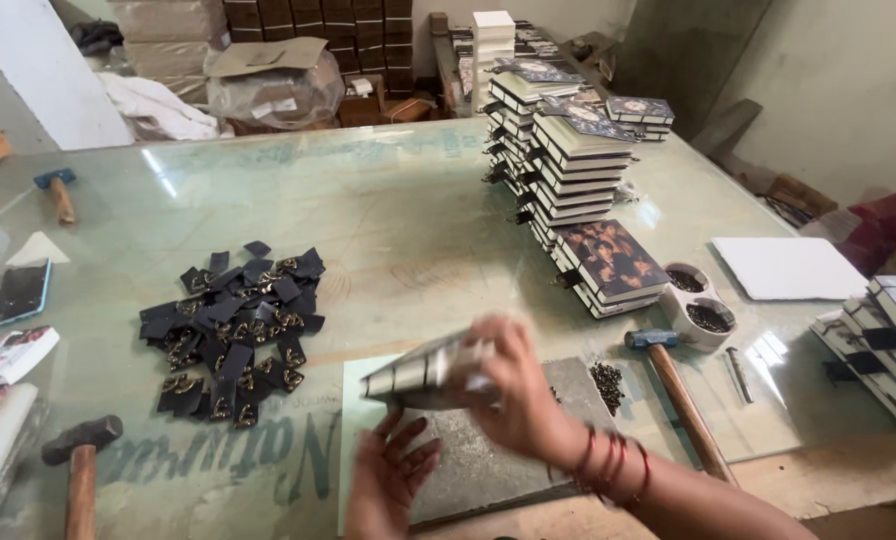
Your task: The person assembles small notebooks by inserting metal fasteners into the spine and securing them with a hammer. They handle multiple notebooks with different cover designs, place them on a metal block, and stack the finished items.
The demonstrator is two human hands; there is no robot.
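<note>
The right hand (513, 385) pinches a small notebook (423, 375) by one end, fingers curled over its cover, holding it tilted above a grey slab (488, 460). The left hand (388, 480) waits just below with fingers loosely spread, not touching it. Held at one end only, the notebook could slip off the fingertips, or swing into the hammer (673, 385) lying just right of the wrist.
</note>
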